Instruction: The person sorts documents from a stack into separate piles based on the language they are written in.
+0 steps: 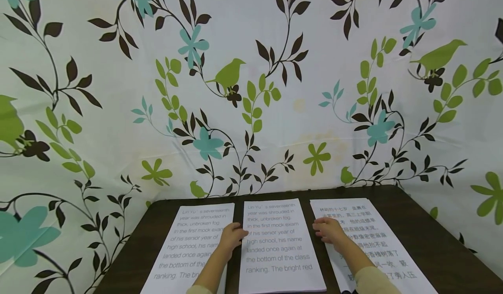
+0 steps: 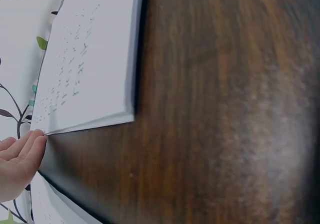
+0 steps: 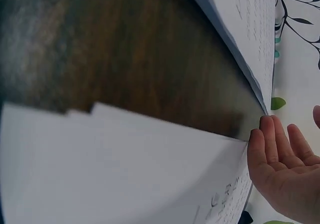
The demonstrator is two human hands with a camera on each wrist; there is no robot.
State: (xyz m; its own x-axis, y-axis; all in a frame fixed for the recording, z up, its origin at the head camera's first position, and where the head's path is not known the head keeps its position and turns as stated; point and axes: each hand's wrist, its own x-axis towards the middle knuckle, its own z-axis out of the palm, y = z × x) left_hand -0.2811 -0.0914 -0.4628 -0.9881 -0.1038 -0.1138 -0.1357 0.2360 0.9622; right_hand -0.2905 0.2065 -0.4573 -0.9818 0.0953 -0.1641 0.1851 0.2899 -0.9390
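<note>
Three stacks of printed paper lie side by side. My left hand (image 1: 232,236) reaches over the right edge of the left stack (image 1: 188,254), its fingertips at the left edge of the middle stack (image 1: 275,250). In the left wrist view, those fingers (image 2: 30,151) look fairly straight, touching or nearly touching the middle stack (image 2: 95,59). Over the left edge of the right stack (image 1: 393,259), which bears Chinese print, is my right hand (image 1: 331,232). Its fingers (image 3: 270,144) are extended and spread, pointing toward the middle stack (image 3: 247,29); contact is unclear. Neither hand grips anything.
A dark brown wooden table (image 1: 428,237) carries the stacks, with narrow strips of wood between them. Behind it hangs a white cloth (image 1: 251,111) patterned with leaves, birds and flowers. In the right wrist view, the right stack (image 3: 100,174) has uneven sheet edges.
</note>
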